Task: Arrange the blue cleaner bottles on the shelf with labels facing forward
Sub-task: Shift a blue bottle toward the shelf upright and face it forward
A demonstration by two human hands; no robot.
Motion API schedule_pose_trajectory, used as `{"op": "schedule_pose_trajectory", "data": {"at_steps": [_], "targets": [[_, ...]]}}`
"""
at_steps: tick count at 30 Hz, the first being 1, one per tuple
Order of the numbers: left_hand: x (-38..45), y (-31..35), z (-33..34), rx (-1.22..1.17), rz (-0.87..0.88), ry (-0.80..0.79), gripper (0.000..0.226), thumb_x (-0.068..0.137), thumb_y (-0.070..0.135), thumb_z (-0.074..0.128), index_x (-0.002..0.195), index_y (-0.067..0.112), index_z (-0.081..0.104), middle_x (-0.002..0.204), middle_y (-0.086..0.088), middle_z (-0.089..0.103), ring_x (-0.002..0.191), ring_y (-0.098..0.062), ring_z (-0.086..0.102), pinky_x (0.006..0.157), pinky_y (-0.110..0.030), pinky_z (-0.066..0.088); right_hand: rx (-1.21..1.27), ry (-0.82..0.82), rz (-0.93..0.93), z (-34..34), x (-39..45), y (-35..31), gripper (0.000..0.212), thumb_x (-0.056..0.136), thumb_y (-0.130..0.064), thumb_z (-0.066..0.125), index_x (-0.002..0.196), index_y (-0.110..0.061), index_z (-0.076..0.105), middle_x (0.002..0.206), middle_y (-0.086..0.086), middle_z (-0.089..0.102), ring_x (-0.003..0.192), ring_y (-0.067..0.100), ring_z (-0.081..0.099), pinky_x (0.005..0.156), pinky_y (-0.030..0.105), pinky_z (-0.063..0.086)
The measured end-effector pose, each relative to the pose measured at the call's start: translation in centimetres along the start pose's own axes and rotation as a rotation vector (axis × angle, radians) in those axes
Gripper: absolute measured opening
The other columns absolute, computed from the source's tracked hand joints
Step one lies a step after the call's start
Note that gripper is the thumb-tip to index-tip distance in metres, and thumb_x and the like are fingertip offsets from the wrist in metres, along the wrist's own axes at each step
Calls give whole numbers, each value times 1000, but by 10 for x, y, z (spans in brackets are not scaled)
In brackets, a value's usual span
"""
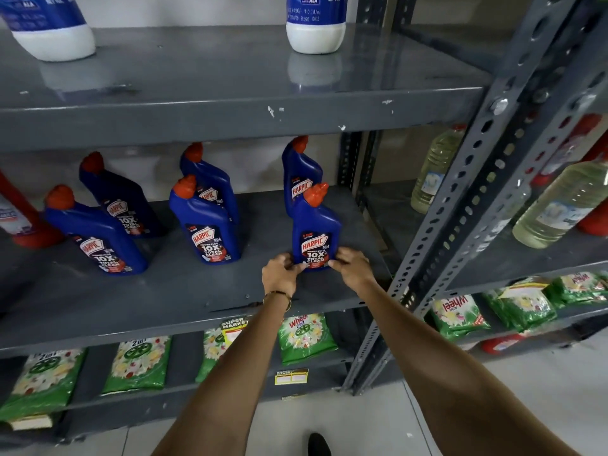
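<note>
Your left hand [279, 269] and right hand [350, 263] pinch the base of the front-right blue plastic cleaner bottle with an orange cap [315, 230] from both sides, likely to square its label forward; it stands on the grey metal middle shelf [184, 291]; five matching bottles [205, 225] behind and leftward already face you.

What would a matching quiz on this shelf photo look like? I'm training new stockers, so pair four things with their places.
Things:
1. blue red-capped cleaner bottle between both hands
2. white bottles with blue labels
3. green detergent pouches
4. pale yellow liquid bottles

Places:
A. bottom shelf
B. right-hand rack
C. middle shelf
D. top shelf

Pairs: 1-C, 2-D, 3-A, 4-B
</note>
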State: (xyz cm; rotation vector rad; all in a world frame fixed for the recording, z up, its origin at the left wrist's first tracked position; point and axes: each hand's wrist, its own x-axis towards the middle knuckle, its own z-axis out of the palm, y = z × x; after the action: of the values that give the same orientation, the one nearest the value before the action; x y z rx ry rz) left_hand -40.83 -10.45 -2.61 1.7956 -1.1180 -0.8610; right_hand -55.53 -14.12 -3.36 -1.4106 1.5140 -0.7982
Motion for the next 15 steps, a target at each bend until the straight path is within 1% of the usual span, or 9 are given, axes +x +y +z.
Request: {"op": "schedule_pose_trajectory", "data": {"at_steps": [2,4,6,8,10,12,15], "targets": [[-9,-3,-1,4,10,3,34,75,17,73,106,5,66,107,-16,71,100,-26,66,90,-37,52,17,-13,-2,-1,-10,4,31,85,-2,59,116,-4,60,120,15,65,114,26,59,99,37,45],[-18,-6,-1,5,28,-2,34,75,18,73,105,4,66,105,-17,72,99,-26,67,89,-36,53,28,-11,11,-3,-20,6,33,86,-2,57,119,-3,57,122,16,63,116,27,57,103,42,44],[-26,-7,-2,-6,25,-10,35,74,19,74,105,4,66,105,-17,72,99,-26,67,90,-37,53,20,-2,3,-4,-28,8,34,87,-1,56,121,-1,56,123,17,63,117,27,57,103,40,44],[-33,-9,-3,0,23,-12,37,74,20,74,106,4,66,106,-17,72,99,-27,66,90,-40,53,-11,10,-19,-4,-36,9,34,87,-2,56,121,-1,56,123,17,63,116,27,57,100,34,44],[-38,-10,-3,15,31,-13,37,74,20,74,106,3,65,106,-17,71,99,-27,66,90,-39,53,-36,18,-34,-5,-42,11,34,87,-3,56,121,0,56,122,16,64,115,26,57,96,31,43],[-43,-11,-3,11,33,-14,38,74,19,74,106,3,65,107,-17,71,99,-27,66,89,-36,53,-48,14,-43,-7,-46,12,33,87,-3,56,121,-1,57,121,16,64,115,25,58,97,31,44],[-47,-11,-4,24,35,-11,38,73,19,74,106,2,64,107,-17,71,99,-27,66,89,-37,53,-49,-2,-57,-9,-49,13,33,87,-2,56,120,-1,57,120,16,65,114,25,58,98,32,44]]}}
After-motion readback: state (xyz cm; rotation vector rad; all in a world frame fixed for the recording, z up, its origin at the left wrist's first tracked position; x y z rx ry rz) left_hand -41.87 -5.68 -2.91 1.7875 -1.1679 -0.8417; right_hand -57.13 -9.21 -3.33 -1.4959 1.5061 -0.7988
